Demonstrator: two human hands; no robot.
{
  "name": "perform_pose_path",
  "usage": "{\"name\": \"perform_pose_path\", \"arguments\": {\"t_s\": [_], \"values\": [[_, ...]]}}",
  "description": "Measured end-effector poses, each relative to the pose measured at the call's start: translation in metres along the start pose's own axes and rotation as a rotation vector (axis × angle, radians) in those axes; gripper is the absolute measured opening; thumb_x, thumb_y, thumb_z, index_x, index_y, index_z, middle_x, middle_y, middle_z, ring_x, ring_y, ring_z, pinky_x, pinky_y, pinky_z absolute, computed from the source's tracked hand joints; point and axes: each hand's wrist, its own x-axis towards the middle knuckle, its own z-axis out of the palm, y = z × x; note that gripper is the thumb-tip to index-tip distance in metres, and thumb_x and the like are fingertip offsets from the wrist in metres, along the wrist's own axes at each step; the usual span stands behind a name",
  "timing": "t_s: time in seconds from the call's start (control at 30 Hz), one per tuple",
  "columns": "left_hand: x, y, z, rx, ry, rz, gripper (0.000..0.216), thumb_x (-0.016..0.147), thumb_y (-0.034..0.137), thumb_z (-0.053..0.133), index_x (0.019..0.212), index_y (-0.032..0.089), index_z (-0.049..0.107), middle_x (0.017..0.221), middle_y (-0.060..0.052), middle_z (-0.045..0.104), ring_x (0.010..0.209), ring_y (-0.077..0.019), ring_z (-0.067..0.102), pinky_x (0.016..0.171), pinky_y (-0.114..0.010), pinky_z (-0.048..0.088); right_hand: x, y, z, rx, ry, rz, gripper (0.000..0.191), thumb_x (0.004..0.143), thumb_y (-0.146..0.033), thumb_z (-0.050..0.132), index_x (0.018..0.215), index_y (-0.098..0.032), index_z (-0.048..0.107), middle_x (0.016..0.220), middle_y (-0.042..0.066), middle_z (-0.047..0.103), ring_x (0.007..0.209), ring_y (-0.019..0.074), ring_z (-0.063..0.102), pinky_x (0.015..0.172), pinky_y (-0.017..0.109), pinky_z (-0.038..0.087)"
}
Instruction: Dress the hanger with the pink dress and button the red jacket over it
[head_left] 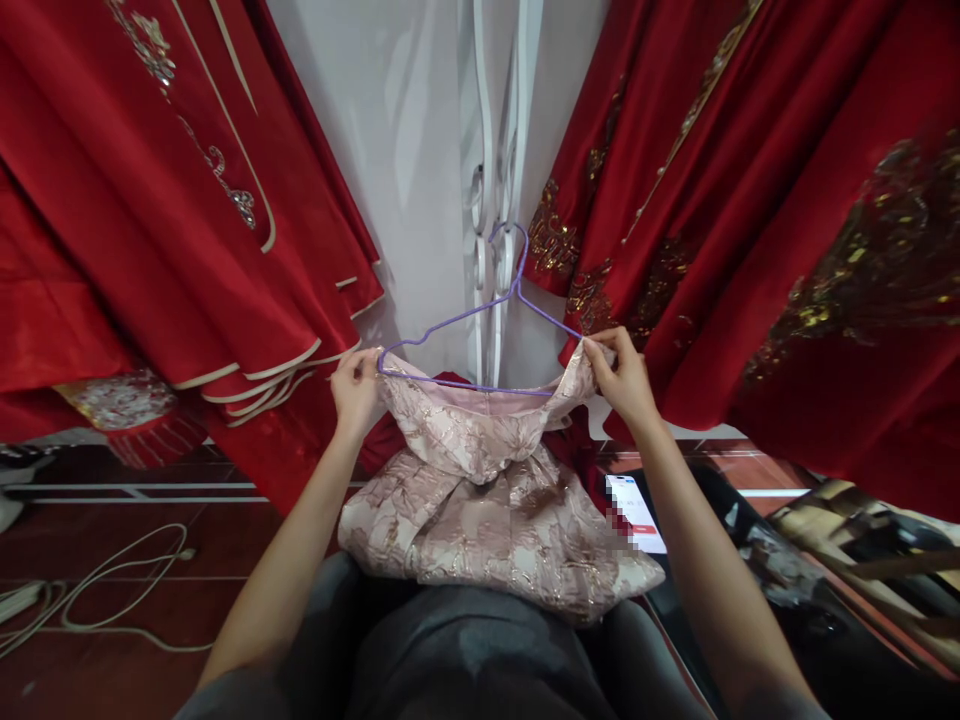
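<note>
A pale pink brocade dress with a shiny floral pattern lies across my lap, its upper edge raised toward a purple wire hanger. My left hand pinches the dress at its left shoulder, beside the hanger's left end. At the other side my right hand grips the right shoulder of the dress, where the cloth covers the hanger's right end. The hanger's hook points up and away from me, and its lower bar crosses the neck opening.
Red embroidered garments hang at the left and right. White ornate panels stand ahead. A lit phone lies by my right forearm. White cable coils on the dark red floor at left.
</note>
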Motion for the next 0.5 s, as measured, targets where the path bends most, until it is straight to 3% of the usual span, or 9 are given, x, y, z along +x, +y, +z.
{"name": "perform_pose_path", "arguments": {"t_s": [0.1, 0.2, 0.37, 0.5], "values": [[0.009, 0.018, 0.007, -0.040, -0.080, 0.080, 0.031, 0.084, 0.043, 0.058, 0.086, 0.016, 0.073, 0.086, -0.005, 0.067, 0.084, -0.0175, 0.061, 0.081, -0.029, 0.045, 0.000, -0.001, 0.000, 0.009, -0.005, 0.011, 0.027, 0.089, -0.048, 0.053, 0.093, -0.022, 0.057, 0.077, 0.001, 0.062, 0.067, 0.0165, 0.056, 0.067, 0.031, 0.044], [0.012, 0.024, 0.016, -0.123, -0.107, 0.035, 0.030, 0.082, 0.044, 0.061, 0.084, 0.016, 0.072, 0.085, -0.005, 0.067, 0.083, -0.0172, 0.061, 0.079, -0.028, 0.046, 0.001, -0.001, -0.001, 0.018, 0.002, 0.016, 0.028, 0.089, -0.049, 0.053, 0.093, -0.021, 0.057, 0.077, 0.001, 0.061, 0.067, 0.0166, 0.056, 0.068, 0.031, 0.044], [0.003, 0.006, 0.017, -0.295, 0.051, -0.248, 0.028, 0.078, 0.040, 0.062, 0.084, 0.014, 0.070, 0.086, -0.006, 0.070, 0.080, -0.0162, 0.062, 0.081, -0.029, 0.047, 0.002, -0.001, -0.001, 0.030, 0.011, 0.016, 0.031, 0.088, -0.051, 0.053, 0.092, -0.021, 0.058, 0.076, 0.003, 0.061, 0.068, 0.0182, 0.056, 0.069, 0.033, 0.045], [-0.007, -0.012, 0.004, -0.289, 0.103, -0.298, 0.028, 0.076, 0.039, 0.063, 0.086, 0.013, 0.070, 0.086, -0.006, 0.070, 0.081, -0.0166, 0.063, 0.084, -0.031, 0.048, 0.000, -0.003, 0.000, 0.029, 0.018, 0.018, 0.032, 0.088, -0.053, 0.052, 0.092, -0.022, 0.058, 0.074, 0.002, 0.060, 0.067, 0.0177, 0.056, 0.068, 0.033, 0.046]]}}
